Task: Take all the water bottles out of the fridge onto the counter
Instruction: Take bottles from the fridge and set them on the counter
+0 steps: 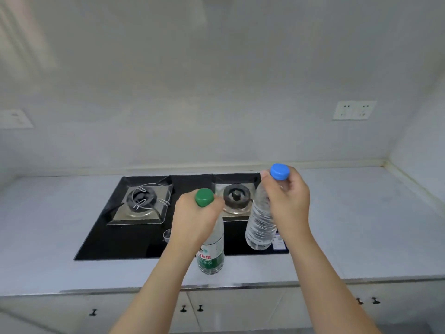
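1. Green-capped bottle (pixel 212 251) sits low at centre frame, upright, in my left hand (pixel 192 219), whose fingers wrap its neck just under the cap.
2. My right hand (pixel 287 201) grips the neck of the blue-capped bottle (pixel 261 222), which tilts slightly, right of centre.
3. Both bottles hang over the front of the black gas hob (pixel 134 237); I cannot tell whether either base touches down.
4. Pale counter (pixel 361 225) spreads across the frame's middle band.

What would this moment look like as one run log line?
left hand: grips green-capped bottle | right hand: grips blue-capped bottle | both over counter
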`<state>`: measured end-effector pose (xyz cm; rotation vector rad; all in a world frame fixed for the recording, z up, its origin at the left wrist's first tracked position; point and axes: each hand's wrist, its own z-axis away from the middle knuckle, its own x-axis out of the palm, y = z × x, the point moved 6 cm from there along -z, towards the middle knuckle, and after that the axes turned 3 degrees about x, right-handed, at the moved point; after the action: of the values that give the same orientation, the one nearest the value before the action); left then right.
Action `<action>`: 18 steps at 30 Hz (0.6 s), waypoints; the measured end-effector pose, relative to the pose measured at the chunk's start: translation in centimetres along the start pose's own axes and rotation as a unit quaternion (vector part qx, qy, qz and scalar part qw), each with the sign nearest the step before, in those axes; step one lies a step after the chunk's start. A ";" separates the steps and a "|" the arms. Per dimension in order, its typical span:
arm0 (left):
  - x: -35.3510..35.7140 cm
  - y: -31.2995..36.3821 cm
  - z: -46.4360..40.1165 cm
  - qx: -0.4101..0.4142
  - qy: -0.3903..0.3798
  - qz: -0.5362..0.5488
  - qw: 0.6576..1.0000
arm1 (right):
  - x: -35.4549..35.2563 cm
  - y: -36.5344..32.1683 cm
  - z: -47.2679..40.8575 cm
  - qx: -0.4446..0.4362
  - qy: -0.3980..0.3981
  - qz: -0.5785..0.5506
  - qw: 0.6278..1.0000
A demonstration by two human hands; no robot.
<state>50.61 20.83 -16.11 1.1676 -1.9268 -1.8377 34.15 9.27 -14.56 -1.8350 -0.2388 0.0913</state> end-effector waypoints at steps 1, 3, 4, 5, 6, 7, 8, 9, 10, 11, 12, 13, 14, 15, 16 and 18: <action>-2.4 -0.7 0.0 -0.008 0.013 -0.001 1.000 | 2.4 -0.2 0.5 0.002 -0.018 -0.006 1.000; -5.5 -1.9 -0.1 -0.018 0.022 -0.015 0.999 | 5.7 -0.3 1.3 0.006 -0.040 -0.012 0.999; -7.3 -2.6 -0.2 -0.026 0.031 -0.028 0.999 | 7.6 -0.3 1.8 0.013 -0.052 -0.014 0.998; -9.5 -3.4 -0.3 -0.037 0.041 -0.047 0.997 | 9.9 -0.3 2.5 0.020 -0.066 -0.015 0.997; -11.6 -4.1 -0.3 -0.041 0.053 -0.068 0.995 | 12.1 -0.3 3.3 0.028 -0.080 -0.016 0.996; -13.9 -4.8 -0.4 -0.045 0.063 -0.087 0.993 | 14.4 -0.2 4.1 0.033 -0.094 -0.019 0.995; -16.5 -5.7 -0.4 -0.046 0.070 -0.102 0.991 | 17.1 -0.2 5.1 0.038 -0.109 -0.024 0.993; -17.5 -6.0 -0.5 -0.051 0.063 -0.115 0.990 | 18.2 -0.2 5.6 0.037 -0.116 -0.025 0.992; -19.5 -6.9 -0.4 -0.059 0.061 -0.127 0.988 | 20.4 -0.3 6.5 0.037 -0.129 -0.024 0.991; -21.8 -7.9 -0.3 -0.070 0.061 -0.133 0.987 | 22.9 -0.3 7.5 0.037 -0.144 -0.019 0.989; -24.1 -9.0 -0.2 -0.078 0.061 -0.143 0.985 | 25.2 -0.1 8.5 0.043 -0.157 -0.015 0.987; -25.2 -9.6 -0.1 -0.085 0.055 -0.158 0.982 | 26.4 0.0 8.9 0.046 -0.170 -0.009 0.984; -27.6 -10.7 0.2 -0.091 0.063 -0.168 0.980 | 28.9 0.2 9.9 0.052 -0.193 0.000 0.980; -29.5 -11.3 0.5 -0.092 0.070 -0.175 0.978 | 30.8 0.3 10.6 0.056 -0.213 0.016 0.975; -31.3 -12.0 0.7 -0.094 0.076 -0.180 0.976 | 32.7 0.5 11.2 0.058 -0.234 0.035 0.970; -34.7 -13.2 1.0 -0.103 0.092 -0.180 0.974 | 36.1 0.5 12.6 0.062 -0.278 0.072 0.956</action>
<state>77.65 46.23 -16.43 1.6318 -1.4566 -1.9600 67.12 28.60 -16.32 -1.6662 -0.4791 0.7143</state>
